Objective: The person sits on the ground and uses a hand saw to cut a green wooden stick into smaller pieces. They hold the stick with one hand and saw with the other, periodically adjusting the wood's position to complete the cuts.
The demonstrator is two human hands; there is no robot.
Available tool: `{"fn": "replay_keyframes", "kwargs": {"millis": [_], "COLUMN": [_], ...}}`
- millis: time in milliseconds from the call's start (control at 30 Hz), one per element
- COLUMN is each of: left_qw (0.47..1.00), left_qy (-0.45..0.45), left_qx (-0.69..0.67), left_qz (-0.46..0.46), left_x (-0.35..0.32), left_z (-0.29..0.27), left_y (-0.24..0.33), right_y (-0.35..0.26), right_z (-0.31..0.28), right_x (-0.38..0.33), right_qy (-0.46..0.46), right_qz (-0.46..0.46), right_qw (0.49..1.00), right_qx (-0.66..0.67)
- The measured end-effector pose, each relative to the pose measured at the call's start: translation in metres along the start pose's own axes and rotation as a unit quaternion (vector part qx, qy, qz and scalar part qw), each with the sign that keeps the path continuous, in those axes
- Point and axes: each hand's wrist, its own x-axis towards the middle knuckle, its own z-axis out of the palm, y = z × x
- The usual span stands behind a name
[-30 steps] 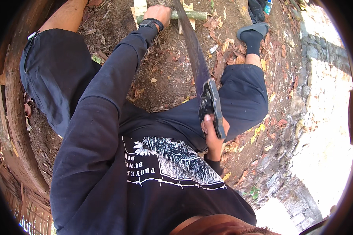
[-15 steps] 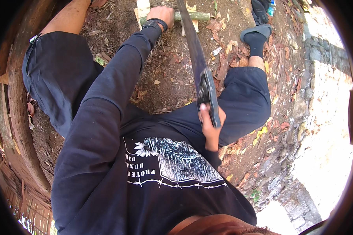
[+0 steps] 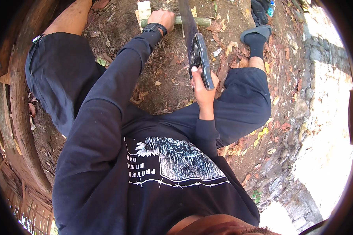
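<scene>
A hand saw (image 3: pixel 188 25) with a long grey blade and a dark handle points away from me. My right hand (image 3: pixel 204 85) is wrapped round its handle. At the top of the view a greenish stick (image 3: pixel 203 21), round like a branch or bamboo, lies crosswise, and the blade passes over it. My left hand (image 3: pixel 163 19) is closed on the stick, left of the blade. Pale wood pieces (image 3: pixel 144 8) sit under and beside the stick's left end. Whether the saw's teeth touch the stick cannot be made out.
My bent legs spread on either side over brown soil with dry leaves (image 3: pixel 231 47). A wooden log (image 3: pixel 21 129) curves along the left. To the right runs a stone edge (image 3: pixel 312 51). A dark bag (image 3: pixel 259 11) and a plastic bottle (image 3: pixel 270 8) are at the top right.
My right hand has pushed the saw forward, away from my body, so its handle is nearer the stick. My left hand stays on the stick, with hardly any shift.
</scene>
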Motion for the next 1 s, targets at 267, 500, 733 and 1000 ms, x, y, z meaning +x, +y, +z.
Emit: {"fn": "replay_keyframes", "kwargs": {"millis": [267,500,733,1000], "left_qw": [1.0,0.999,1.0,1.0], "left_qy": [0.012,0.0,0.0,0.001], "left_qx": [0.017,0.004,0.003,0.015], "left_qz": [-0.003,0.043,0.01,0.009], "left_x": [-0.003,-0.002,-0.004,-0.007], "left_z": [0.0,0.001,-0.001,0.003], "left_y": [-0.003,0.001,0.0,-0.003], "right_y": [-0.058,0.005,0.003,-0.064], "right_z": [-0.08,-0.01,-0.013,-0.071], "right_x": [-0.141,-0.021,-0.033,-0.154], "right_qy": [0.009,0.013,0.013,-0.007], "right_qz": [0.077,-0.035,0.036,0.07], "right_qw": [0.995,0.998,0.999,0.994], "right_qx": [-0.063,-0.059,0.002,-0.08]}}
